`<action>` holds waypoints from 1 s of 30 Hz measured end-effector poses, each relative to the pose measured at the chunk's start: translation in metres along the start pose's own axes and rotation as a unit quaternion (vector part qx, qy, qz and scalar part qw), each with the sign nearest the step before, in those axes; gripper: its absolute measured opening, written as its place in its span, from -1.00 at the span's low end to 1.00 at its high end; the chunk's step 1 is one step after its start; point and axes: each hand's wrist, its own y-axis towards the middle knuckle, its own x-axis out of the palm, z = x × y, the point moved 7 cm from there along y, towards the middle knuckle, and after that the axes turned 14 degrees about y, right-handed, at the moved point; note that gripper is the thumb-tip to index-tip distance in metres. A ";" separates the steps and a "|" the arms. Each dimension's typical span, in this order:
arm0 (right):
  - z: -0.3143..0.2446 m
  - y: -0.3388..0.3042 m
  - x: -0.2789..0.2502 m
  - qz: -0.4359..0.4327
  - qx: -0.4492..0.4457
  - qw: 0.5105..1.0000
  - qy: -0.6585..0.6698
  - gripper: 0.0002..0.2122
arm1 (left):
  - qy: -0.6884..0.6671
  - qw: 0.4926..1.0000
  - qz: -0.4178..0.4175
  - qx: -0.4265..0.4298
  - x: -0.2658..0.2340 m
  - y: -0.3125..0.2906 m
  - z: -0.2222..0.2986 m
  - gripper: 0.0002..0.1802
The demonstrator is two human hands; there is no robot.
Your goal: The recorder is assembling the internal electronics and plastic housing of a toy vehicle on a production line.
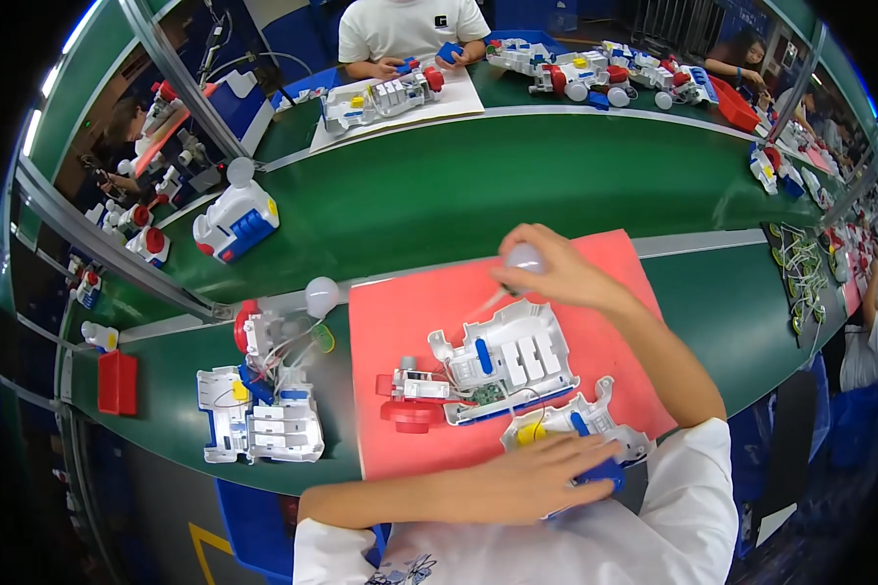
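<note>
On a red mat (400, 322) lies an open white plastic toy housing (507, 356) with blue parts, a small green circuit board and loose wires. My right hand (551, 268) is raised at the housing's far edge, closed on a white round bulb (525, 257) whose thin wires run down to the housing. My left hand (537, 473) lies flat on a second white shell half (580, 429) with a yellow part and a blue piece, at the mat's near edge. A red wheel-like part (410, 414) sits by the housing's left end.
Left of the mat stands another opened white and blue toy (259, 414) with a red part and a white bulb (321, 292). A finished toy (236, 219) rides the green belt (478, 185). A red box (117, 382) sits far left. Across the belt, another person handles similar parts.
</note>
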 end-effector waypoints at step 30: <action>0.044 -0.028 -0.045 -0.014 0.052 0.992 -0.116 -0.60 | 0.060 0.914 -0.182 -0.357 -0.036 -0.055 -0.219 -0.31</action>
